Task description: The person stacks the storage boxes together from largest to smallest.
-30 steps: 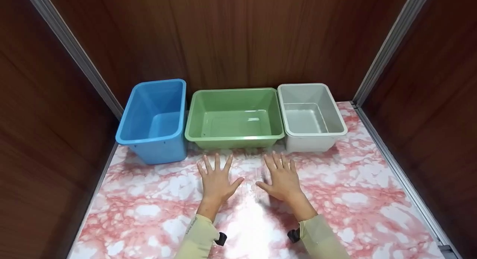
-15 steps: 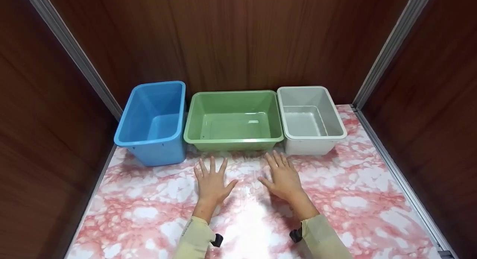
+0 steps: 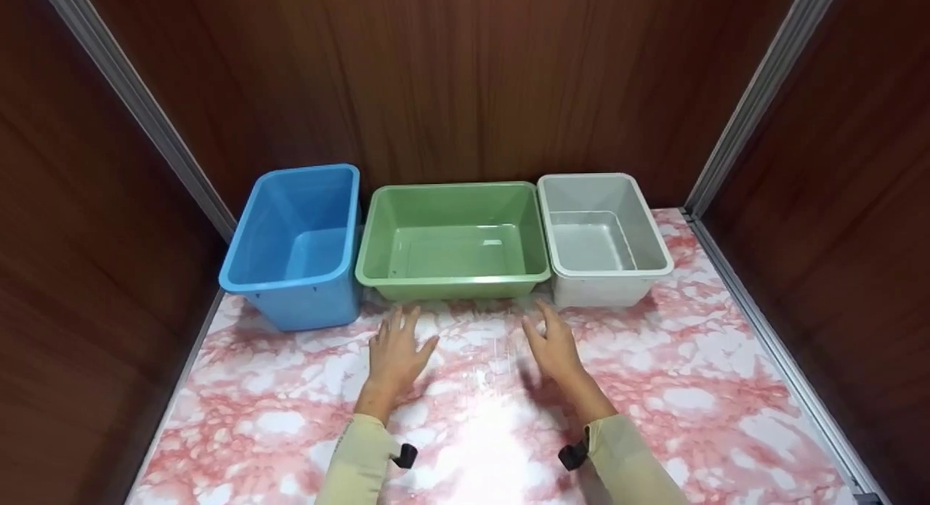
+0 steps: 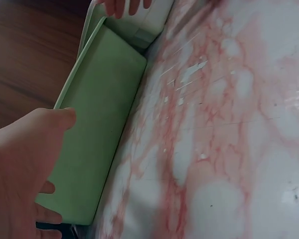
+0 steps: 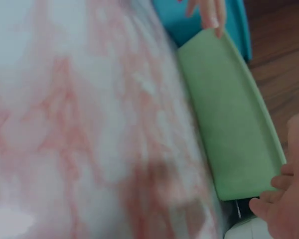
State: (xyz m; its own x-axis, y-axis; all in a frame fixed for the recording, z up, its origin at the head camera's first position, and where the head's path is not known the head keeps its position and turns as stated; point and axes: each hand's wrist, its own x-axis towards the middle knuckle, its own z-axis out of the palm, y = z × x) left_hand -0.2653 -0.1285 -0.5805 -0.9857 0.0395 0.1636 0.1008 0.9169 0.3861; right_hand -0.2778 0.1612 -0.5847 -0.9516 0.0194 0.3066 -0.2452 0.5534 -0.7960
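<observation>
A green bin [image 3: 454, 290] stands in the middle of a row at the back of the table, its inside bare. Just in front of its left part is my left hand [image 3: 396, 356], fingers loosely spread, holding nothing. My right hand [image 3: 556, 349] hovers before the bin's right end, also with nothing in it, its thumb apart from the fingers. In the left wrist view, the left thumb [image 4: 65, 118] shows against the green bin's outer wall. The right wrist view has the right fingers [image 5: 271, 196] near the bin's lower corner; whether either hand touches it I cannot tell.
A taller blue bin [image 3: 309, 305] stands left of the green one, and a white bin [image 3: 603, 291] sits close on its right. Dark wood panels [image 3: 450, 76] enclose the red-and-white marbled table [image 3: 690, 403] at the back and sides.
Both hands have lifted from flat, widely spread poses. The left hand has shifted left; the right hand has turned, with its fingers drawn closer together. The bins stand slightly lower in the head view.
</observation>
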